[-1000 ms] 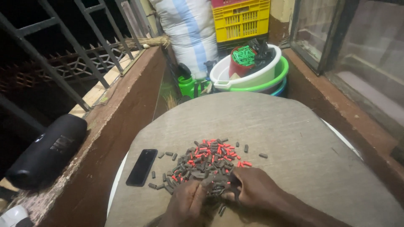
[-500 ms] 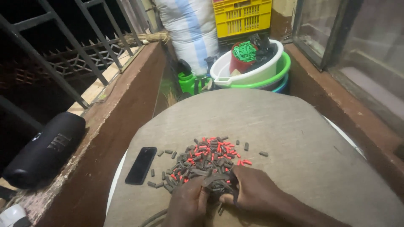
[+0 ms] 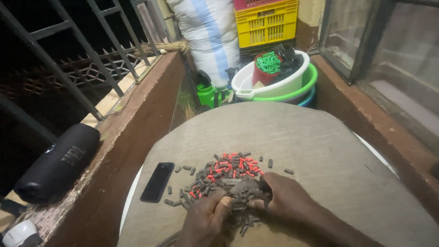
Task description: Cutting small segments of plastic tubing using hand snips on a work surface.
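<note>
Head view — both hands (left point(image 3: 206, 219), right point(image 3: 286, 199)) clamped on near edge of capsule pile point(image 3: 228, 171).

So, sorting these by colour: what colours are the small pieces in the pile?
Dark grey and red small pieces, clearest in the head view.

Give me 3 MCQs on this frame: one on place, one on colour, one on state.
1. Where does the phone lie?
A. left of the pile
B. on the ledge
C. in the basin

2. Which colours are the small pieces in the pile?
A. blue and white
B. dark grey and red
C. all yellow

3. What are the two hands doing?
A. resting apart on bare board
B. holding the phone
C. both in the near edge of the pile

Answers: 1 A, it lies flat on the board beside the pieces. 2 B, both colours are mixed together. 3 C, left hand and right hand meet amid pieces.
</note>
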